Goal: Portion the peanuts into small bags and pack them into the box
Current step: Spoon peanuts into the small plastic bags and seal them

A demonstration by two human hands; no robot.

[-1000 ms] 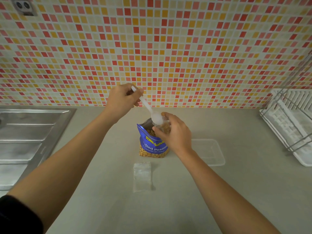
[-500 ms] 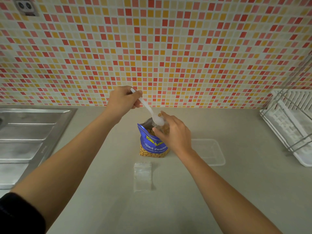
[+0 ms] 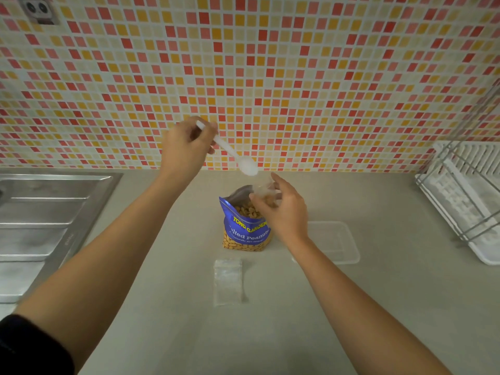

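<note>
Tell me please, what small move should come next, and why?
Probably dip the spoon in the left hand back into the peanut bag for another scoop. The spoon looks empty and hangs above the open bag, while the right hand holds a small bag with only a few peanuts.

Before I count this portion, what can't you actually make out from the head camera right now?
- Small bag in the right hand: fingers cover it, so fill level is unclear.
- Spoon in the left hand: white bowl is blurred; loaded or empty, cannot tell.
- Box: clear plastic, near corner behind the right forearm.
- Flat bags: count unreadable.
- Dish rack: cut by the right edge.
</note>
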